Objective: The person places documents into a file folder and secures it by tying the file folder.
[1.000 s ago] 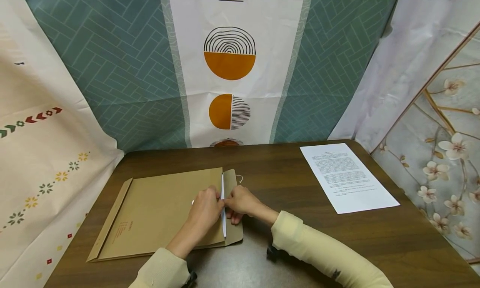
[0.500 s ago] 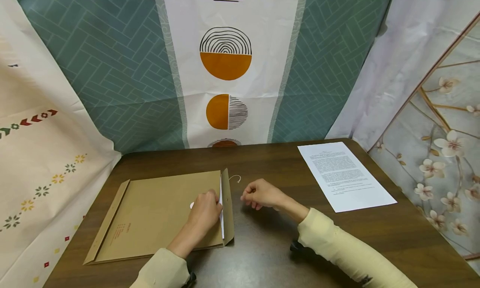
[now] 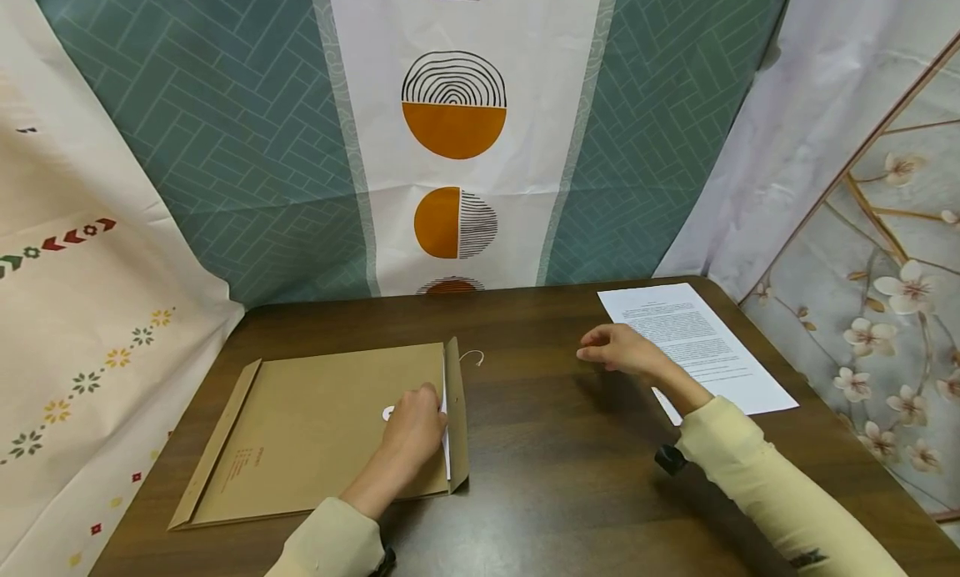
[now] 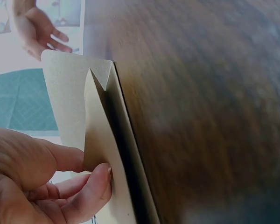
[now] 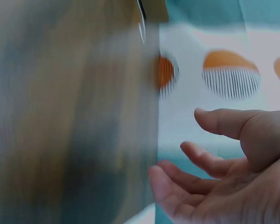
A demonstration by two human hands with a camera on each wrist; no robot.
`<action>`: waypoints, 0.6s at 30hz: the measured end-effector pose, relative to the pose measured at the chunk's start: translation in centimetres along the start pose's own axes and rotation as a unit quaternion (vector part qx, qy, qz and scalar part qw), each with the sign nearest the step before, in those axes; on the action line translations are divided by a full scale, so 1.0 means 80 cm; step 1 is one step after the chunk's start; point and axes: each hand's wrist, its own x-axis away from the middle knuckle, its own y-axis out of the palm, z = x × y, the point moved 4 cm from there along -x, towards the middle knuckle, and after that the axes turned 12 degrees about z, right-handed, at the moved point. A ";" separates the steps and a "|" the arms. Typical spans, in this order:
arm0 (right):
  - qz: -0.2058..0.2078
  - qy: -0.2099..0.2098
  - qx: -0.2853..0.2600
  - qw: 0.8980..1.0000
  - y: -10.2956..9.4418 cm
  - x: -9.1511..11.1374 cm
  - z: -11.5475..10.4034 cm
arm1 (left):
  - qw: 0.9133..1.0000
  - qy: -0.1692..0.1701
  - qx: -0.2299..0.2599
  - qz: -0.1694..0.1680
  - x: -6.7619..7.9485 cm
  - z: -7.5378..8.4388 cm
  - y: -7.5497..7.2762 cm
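Observation:
A brown kraft string-tie envelope point(image 3: 322, 418) lies on the left part of the table. Its right-hand flap point(image 3: 456, 427) is tilted up, and a strip of white paper point(image 3: 446, 452) shows at the mouth. My left hand point(image 3: 411, 423) pinches the envelope's upper panel at that mouth; in the left wrist view the panel point(image 4: 100, 140) sits between thumb and fingers, lifted off the lower one. My right hand point(image 3: 624, 350) is in the air with nothing in it, its fingers loosely bent. Behind that hand lies a printed sheet point(image 3: 697, 335), partly covered by the forearm.
A white string point(image 3: 474, 356) trails from the flap onto the dark wooden table point(image 3: 540, 460). A white button point(image 3: 387, 413) is on the envelope beside my left hand. Patterned cloths point(image 3: 285, 185) hang around the table's back and sides.
My right hand has left the flap and moved right, up to the printed sheet's left side. The flap has tilted upward. My left hand has stayed at the envelope's mouth.

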 end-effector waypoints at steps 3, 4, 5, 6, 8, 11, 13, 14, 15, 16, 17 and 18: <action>0.027 0.007 0.015 0.999 -0.038 -0.002 0.017 | 1.000 -0.002 -0.004 0.000 0.000 0.000 0.000; 0.035 0.013 0.025 0.999 -0.051 -0.003 0.024 | 1.000 -0.003 -0.005 0.000 0.000 0.000 0.000; 0.042 0.019 0.037 0.998 -0.063 -0.004 0.031 | 1.000 -0.003 -0.004 -0.002 0.000 0.000 0.000; 0.047 0.024 0.048 0.997 -0.075 -0.005 0.038 | 1.000 -0.003 -0.004 -0.002 0.000 0.000 0.000; 0.056 0.038 0.073 0.995 -0.097 -0.007 0.054 | 1.000 -0.004 -0.004 -0.003 -0.001 0.000 0.000; 0.070 0.050 0.100 0.991 -0.128 -0.010 0.079 | 1.000 -0.010 -0.006 -0.008 -0.001 0.000 0.000; 0.082 0.056 0.108 0.989 -0.145 -0.011 0.095 | 1.000 -0.012 -0.007 -0.011 -0.001 0.000 0.001; 0.087 0.057 0.111 0.988 -0.153 -0.011 0.102 | 1.000 -0.012 -0.007 -0.013 -0.001 0.000 0.001; 0.092 0.059 0.112 0.988 -0.159 -0.012 0.110 | 1.000 -0.012 -0.008 -0.014 -0.001 -0.001 0.001; 0.094 0.062 0.115 0.987 -0.165 -0.013 0.117 | 1.000 -0.011 -0.009 -0.015 -0.001 -0.001 0.001; 0.095 0.065 0.118 0.986 -0.170 -0.014 0.124 | 1.000 -0.012 -0.009 -0.015 -0.001 -0.001 0.002; 0.097 0.067 0.123 0.985 -0.175 -0.016 0.130 | 1.000 -0.010 -0.009 -0.015 -0.001 -0.001 0.002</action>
